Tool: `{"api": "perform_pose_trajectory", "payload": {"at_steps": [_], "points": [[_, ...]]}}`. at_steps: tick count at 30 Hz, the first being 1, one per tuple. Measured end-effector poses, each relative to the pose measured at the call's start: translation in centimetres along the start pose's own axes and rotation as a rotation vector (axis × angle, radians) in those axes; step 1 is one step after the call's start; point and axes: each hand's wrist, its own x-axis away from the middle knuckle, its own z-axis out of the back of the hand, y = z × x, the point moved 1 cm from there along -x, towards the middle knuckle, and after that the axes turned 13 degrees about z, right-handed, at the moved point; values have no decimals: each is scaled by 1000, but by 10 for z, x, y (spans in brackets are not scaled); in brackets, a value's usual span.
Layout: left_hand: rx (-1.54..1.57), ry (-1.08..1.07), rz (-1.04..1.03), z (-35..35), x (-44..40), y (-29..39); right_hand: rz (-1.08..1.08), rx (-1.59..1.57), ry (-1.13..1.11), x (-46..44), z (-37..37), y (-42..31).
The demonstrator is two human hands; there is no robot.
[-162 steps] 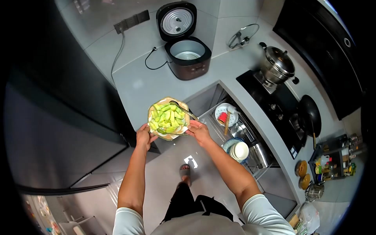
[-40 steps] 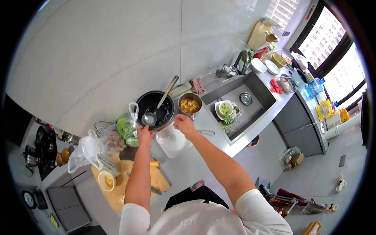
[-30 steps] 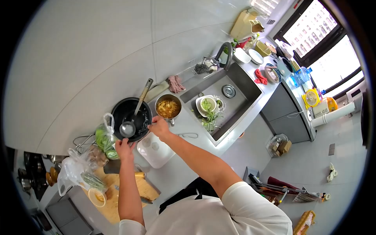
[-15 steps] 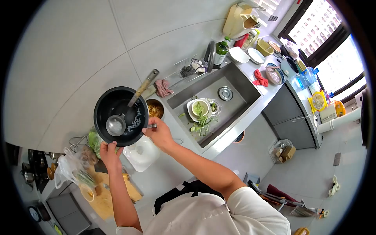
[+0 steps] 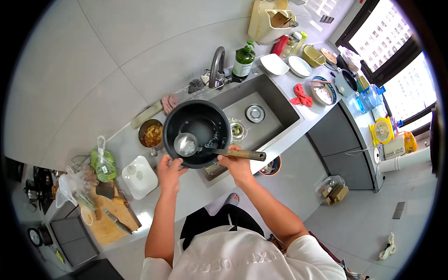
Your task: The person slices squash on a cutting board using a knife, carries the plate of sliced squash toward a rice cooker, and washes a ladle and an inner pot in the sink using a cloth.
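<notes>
A black pot point(image 5: 198, 109) is held out over the near left part of the sink, with white rice-like bits stuck inside. My left hand point(image 5: 171, 171) grips its near left rim, thumb on the edge. My right hand point(image 5: 237, 168) is closed at the pot's near right side; the pot's small handle is hidden there. A metal ladle point(image 5: 186, 144) rests in the pot, and its wooden handle point(image 5: 247, 154) crosses the rim above my right hand. Whether my fingers also clasp that handle, I cannot tell.
A grey sink point(image 5: 275, 126) lies beneath and right of the pot, with a faucet point(image 5: 217, 65) behind. Left stand a metal pot of food point(image 5: 151, 134), a white dish point(image 5: 140, 177) and a cutting board point(image 5: 109, 224) with a knife point(image 5: 116, 221). A bin point(image 5: 270, 166) stands below the counter.
Both hands have carried the pot right, from beside the wall to over the sink. The ladle's handle has swung from pointing at the wall to pointing right. The bowls in the sink are now out of sight.
</notes>
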Motion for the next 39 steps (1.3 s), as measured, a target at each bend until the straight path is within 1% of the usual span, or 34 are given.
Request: {"api": "perform_pose_trajectory", "payload": {"at_steps": [1,3,5,7,8,9,11,13,17,21,24,26,27,29,31,33,37,38,39], "points": [[0,-5,3,-12,-11,-10,1,4,5,-5,17,3],[-6,-73,83,-33,-37,-29,-60,44,31,-15,41,4],[-44,-56,119,-49,-69,-44,-79,72,41,-28,61,13],[-158,-9,211,-60,-103,-55,-183,-15,88,-44,77,37],[-163,-8,229,-65,-118,-58,-173,-76,84,-52,79,46],[-165,-13,236,-67,-134,-61,-176,-73,93,-61,82,59],[-231,-11,287,-71,-165,-66,-298,-150,184,-78,84,82],[-272,-6,283,-72,-195,-70,-340,-102,197,-93,79,96],[-363,-6,279,-69,-235,-69,-380,-132,227,-116,73,134],[-427,-10,303,-61,-262,-73,-401,-136,248,-120,70,159],[-374,-22,316,-55,-268,-77,-413,-127,250,-120,67,160],[-496,9,280,-52,-269,-80,-423,-123,248,-118,64,153],[-493,13,277,-46,-275,-93,-427,-129,253,-116,63,149],[-640,112,76,-44,-280,-106,-423,-139,251,-115,61,141],[-641,107,95,-41,-279,-109,-440,-97,271,-114,62,135],[-630,45,173,-42,-274,-105,-435,-87,266,-114,64,132],[-659,24,105,-46,-259,-101,-420,-36,277,-109,68,131],[-785,170,-22,-50,-252,-98,-410,-39,278,-108,66,124],[-904,316,-153,-56,-248,-93,-442,67,295,-104,65,116]]}}
